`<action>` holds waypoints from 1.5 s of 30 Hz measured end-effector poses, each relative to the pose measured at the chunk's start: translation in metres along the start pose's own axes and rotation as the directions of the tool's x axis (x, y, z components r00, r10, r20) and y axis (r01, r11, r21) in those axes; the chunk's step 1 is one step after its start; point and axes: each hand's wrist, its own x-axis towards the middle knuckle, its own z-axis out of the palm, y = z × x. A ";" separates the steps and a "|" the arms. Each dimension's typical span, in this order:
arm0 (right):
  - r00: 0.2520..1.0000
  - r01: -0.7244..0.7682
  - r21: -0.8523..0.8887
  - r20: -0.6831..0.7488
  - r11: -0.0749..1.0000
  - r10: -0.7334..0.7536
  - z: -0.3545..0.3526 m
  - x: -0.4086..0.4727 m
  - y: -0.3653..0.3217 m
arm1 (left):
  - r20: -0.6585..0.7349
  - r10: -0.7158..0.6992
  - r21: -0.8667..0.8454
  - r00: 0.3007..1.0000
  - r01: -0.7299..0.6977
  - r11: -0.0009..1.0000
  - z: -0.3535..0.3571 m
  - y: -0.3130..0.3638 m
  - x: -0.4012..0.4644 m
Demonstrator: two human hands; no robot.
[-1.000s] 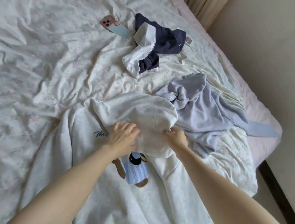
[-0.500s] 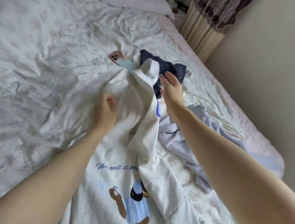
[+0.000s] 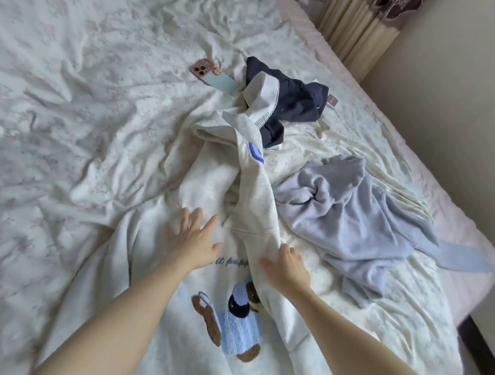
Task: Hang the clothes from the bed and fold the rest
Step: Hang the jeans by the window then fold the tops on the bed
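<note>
A cream sweatshirt (image 3: 202, 183) with an embroidered bear and blue script lies front-up on the bed, its sleeve and hood bunched toward the far side. My left hand (image 3: 193, 238) hovers flat over its chest, fingers spread. My right hand (image 3: 286, 267) rests on the sleeve (image 3: 257, 194) that runs diagonally away; its fingers look loosely bent over the cloth. A navy and white garment (image 3: 291, 102) lies crumpled beyond the sleeve end. A pale lavender top (image 3: 353, 222) is heaped to the right.
A pink phone (image 3: 203, 69) with a light blue card beside it lies on the floral sheet (image 3: 68, 114) at the far side. The bed's right edge (image 3: 471, 222) meets a beige wall, with curtains (image 3: 356, 27) in the corner.
Both hands have let the raised sleeve drop and come back toward me. The sleeve now lies stretched on the bed. The left hand has opened flat over the sweatshirt's chest.
</note>
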 end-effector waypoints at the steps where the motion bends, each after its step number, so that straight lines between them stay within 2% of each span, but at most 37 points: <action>1: 0.998 -0.012 -0.045 -0.059 0.999 0.010 0.002 -0.002 0.007 | 0.027 -0.007 0.026 1.000 0.006 1.000 0.006 -0.002 0.000; 3: 0.978 -0.055 -0.042 -0.204 0.998 0.045 -0.009 0.003 0.020 | 0.056 -0.029 0.043 0.998 0.027 0.999 0.014 -0.005 -0.002; 6: 0.923 -0.090 0.052 -0.370 0.995 0.103 -0.050 0.030 0.035 | 0.082 -0.035 0.050 0.996 0.031 0.998 0.014 -0.003 -0.002; 8: 0.930 -0.052 0.107 -0.357 0.993 0.087 -0.068 0.042 0.047 | 0.082 -0.032 0.030 0.996 0.030 0.999 0.015 0.008 -0.004; 11: 0.981 0.057 0.249 -0.194 0.967 -0.008 -0.061 0.031 0.064 | 0.040 -0.010 0.024 0.999 0.009 1.000 0.017 0.032 -0.009; 13: 0.983 0.097 0.321 -0.181 0.942 -0.040 -0.042 0.003 0.084 | -0.017 0.083 0.070 0.996 -0.082 0.994 0.020 0.058 -0.013; 15: 0.965 0.134 0.326 -0.259 0.936 -0.048 -0.019 -0.034 0.108 | -0.079 0.216 0.103 0.973 -0.208 0.973 0.025 0.087 -0.019; 17: 0.952 0.121 0.348 -0.306 0.929 -0.009 0.006 -0.071 0.132 | -0.139 0.370 0.178 0.919 -0.344 0.922 0.030 0.114 -0.024; 19: 0.954 0.062 0.412 -0.293 0.909 0.067 0.025 -0.104 0.153 | -0.145 0.513 0.245 0.846 -0.472 0.847 0.040 0.139 -0.032; 20: 0.958 0.037 0.432 -0.272 0.901 0.091 0.033 -0.112 0.157 | -0.131 0.569 0.277 0.812 -0.521 0.807 0.040 0.144 -0.033; 21: 0.949 -0.039 0.460 -0.261 0.887 0.177 0.042 -0.134 0.187 | -0.068 0.648 0.308 0.759 -0.602 0.737 0.055 0.175 -0.043; 23: 0.946 -0.123 0.472 -0.209 0.873 0.247 0.055 -0.145 0.198 | -0.023 0.684 0.341 0.729 -0.637 0.691 0.060 0.183 -0.046; 25: 0.925 -0.281 0.435 -0.113 0.856 0.361 0.069 -0.158 0.222 | 0.060 0.707 0.374 0.705 -0.673 0.639 0.070 0.203 -0.051; 27: 0.916 -0.368 0.336 -0.029 0.867 0.400 0.081 -0.163 0.234 | 0.153 0.694 0.423 0.704 -0.681 0.597 0.078 0.211 -0.051; 29: 0.909 -0.376 0.363 -0.034 0.853 0.415 0.086 -0.169 0.244 | 0.225 0.653 0.486 0.723 -0.664 0.568 0.084 0.215 -0.053; 33: 0.880 -0.319 0.399 -0.213 0.860 0.425 0.072 -0.171 0.258 | 0.194 0.612 0.563 0.767 -0.598 0.570 0.087 0.215 -0.050; 37: 0.807 -0.310 0.403 -0.368 0.861 0.462 0.023 -0.155 0.284 | 0.129 0.638 0.474 0.759 -0.612 0.633 0.083 0.232 -0.045; 41: 0.758 -0.239 0.201 -0.574 0.950 0.311 -0.042 -0.121 0.305 | 0.148 0.602 0.454 0.785 -0.595 0.663 0.073 0.260 -0.037; 45: 0.705 -0.155 0.021 -0.698 0.988 0.125 -0.107 -0.085 0.319 | 0.087 0.497 0.362 0.864 -0.492 0.792 0.055 0.283 -0.022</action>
